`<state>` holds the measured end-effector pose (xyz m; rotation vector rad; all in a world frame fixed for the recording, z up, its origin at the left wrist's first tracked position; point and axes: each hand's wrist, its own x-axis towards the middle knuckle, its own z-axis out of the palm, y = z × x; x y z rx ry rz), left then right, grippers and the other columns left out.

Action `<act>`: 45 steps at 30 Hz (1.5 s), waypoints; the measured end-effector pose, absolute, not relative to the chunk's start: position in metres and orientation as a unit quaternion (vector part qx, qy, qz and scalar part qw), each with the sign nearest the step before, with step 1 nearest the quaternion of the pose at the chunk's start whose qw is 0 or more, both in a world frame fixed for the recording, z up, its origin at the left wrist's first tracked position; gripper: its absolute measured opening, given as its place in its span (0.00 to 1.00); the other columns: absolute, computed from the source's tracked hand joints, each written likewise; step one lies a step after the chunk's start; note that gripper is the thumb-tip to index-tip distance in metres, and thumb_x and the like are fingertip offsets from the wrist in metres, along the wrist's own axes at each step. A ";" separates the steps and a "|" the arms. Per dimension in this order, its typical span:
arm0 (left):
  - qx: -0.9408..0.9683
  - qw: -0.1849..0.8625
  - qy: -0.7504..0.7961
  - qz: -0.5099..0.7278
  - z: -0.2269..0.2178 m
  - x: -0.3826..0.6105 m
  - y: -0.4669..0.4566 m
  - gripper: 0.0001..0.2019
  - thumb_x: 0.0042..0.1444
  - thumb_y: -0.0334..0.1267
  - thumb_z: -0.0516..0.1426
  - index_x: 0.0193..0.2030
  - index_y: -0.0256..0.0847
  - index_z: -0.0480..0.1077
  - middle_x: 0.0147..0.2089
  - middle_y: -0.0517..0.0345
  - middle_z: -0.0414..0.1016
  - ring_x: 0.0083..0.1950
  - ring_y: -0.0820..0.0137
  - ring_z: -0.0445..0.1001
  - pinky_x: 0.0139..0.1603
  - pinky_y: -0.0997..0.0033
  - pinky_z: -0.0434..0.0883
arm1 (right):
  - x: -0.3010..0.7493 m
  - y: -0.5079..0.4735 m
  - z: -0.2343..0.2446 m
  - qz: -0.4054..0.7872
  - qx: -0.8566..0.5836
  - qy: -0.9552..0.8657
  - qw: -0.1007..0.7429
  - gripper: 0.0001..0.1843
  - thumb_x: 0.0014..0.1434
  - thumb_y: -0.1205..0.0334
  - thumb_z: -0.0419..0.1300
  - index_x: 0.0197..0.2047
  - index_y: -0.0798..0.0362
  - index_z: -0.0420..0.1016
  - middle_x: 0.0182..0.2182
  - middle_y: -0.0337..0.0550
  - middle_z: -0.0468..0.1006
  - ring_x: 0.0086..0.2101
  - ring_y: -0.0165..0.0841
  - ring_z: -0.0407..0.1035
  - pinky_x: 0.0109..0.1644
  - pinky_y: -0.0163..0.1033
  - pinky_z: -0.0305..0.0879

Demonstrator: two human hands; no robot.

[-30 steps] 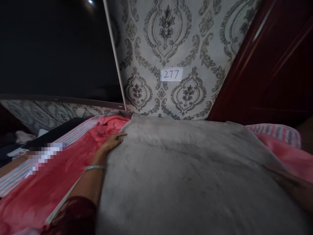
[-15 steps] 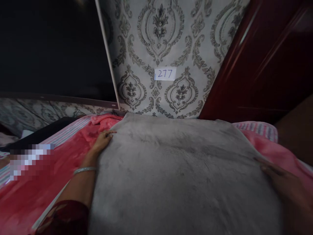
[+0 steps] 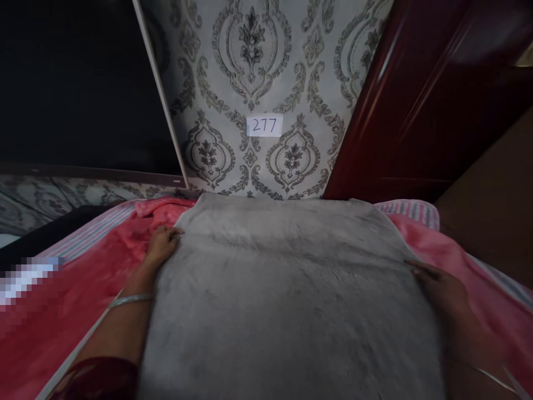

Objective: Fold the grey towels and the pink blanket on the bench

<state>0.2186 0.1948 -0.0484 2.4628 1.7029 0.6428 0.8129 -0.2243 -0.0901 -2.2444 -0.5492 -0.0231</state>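
Gray plush cloth (image 3: 291, 311) spreads from the center of the view down to 6 o'clock, its far edge by the patterned wallpaper (image 3: 252, 89). A shallow crease crosses it between the two hands.

The left hand (image 3: 163, 244), between 8 and 9 o'clock, lies at the cloth's side edge, index finger reaching onto the gray. Its grip is partly closed, thumb near the index; I cannot tell whether fabric is pinched. A light bracelet (image 3: 131, 300) circles that wrist.

The right hand (image 3: 443, 291), toward 4 o'clock, touches the opposite edge with its fingertips. Blur and shade hide how far its grip is closed, or whether it has hold of the fabric.

Red plush fabric (image 3: 54, 328) shows at 8 o'clock, pinker fabric (image 3: 449, 250) between 3 and 4. A dark television (image 3: 79, 89) fills 10 o'clock; a paper label (image 3: 264, 125) reading 277 sits at 12, a glossy dark-red wooden panel (image 3: 412, 111) at 2.
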 end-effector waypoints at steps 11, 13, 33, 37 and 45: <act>0.947 0.057 0.244 0.201 -0.049 0.314 0.141 0.22 0.61 0.47 0.49 0.54 0.41 0.75 0.60 0.46 0.75 0.63 0.55 0.69 0.67 0.50 0.65 | 0.747 -0.158 -0.088 -0.130 -0.745 -0.554 0.349 0.18 0.58 0.52 0.56 0.45 0.49 0.82 0.48 0.50 0.80 0.50 0.45 0.72 0.58 0.54 0.66; 0.948 0.076 0.242 0.191 -0.060 0.321 0.143 0.20 0.61 0.46 0.50 0.51 0.41 0.76 0.57 0.45 0.77 0.60 0.55 0.72 0.63 0.51 0.68 | 0.745 -0.150 -0.093 -0.072 -0.730 -0.589 0.338 0.15 0.58 0.54 0.58 0.44 0.47 0.82 0.47 0.49 0.81 0.49 0.45 0.73 0.57 0.56 0.67; 0.922 0.031 0.304 0.237 -0.052 0.327 0.148 0.09 0.59 0.39 0.48 0.34 0.44 0.68 0.38 0.48 0.75 0.45 0.57 0.73 0.47 0.56 0.69 | 0.730 -0.142 -0.091 -0.165 -0.783 -0.530 0.282 0.11 0.63 0.67 0.49 0.36 0.51 0.73 0.34 0.49 0.77 0.38 0.41 0.70 0.45 0.44 0.65; 0.911 0.039 0.310 0.270 -0.051 0.324 0.150 0.08 0.58 0.40 0.48 0.34 0.45 0.67 0.37 0.49 0.75 0.44 0.58 0.73 0.50 0.55 0.70 | 0.735 -0.144 -0.088 -0.159 -0.769 -0.531 0.318 0.13 0.65 0.64 0.47 0.37 0.51 0.72 0.35 0.49 0.77 0.39 0.41 0.70 0.45 0.44 0.66; 0.921 0.042 0.307 0.236 -0.061 0.327 0.160 0.11 0.59 0.39 0.48 0.34 0.44 0.70 0.37 0.48 0.75 0.43 0.57 0.73 0.50 0.55 0.71 | 0.736 -0.144 -0.092 -0.113 -0.754 -0.561 0.323 0.17 0.67 0.63 0.46 0.39 0.50 0.76 0.35 0.48 0.76 0.40 0.41 0.71 0.45 0.44 0.67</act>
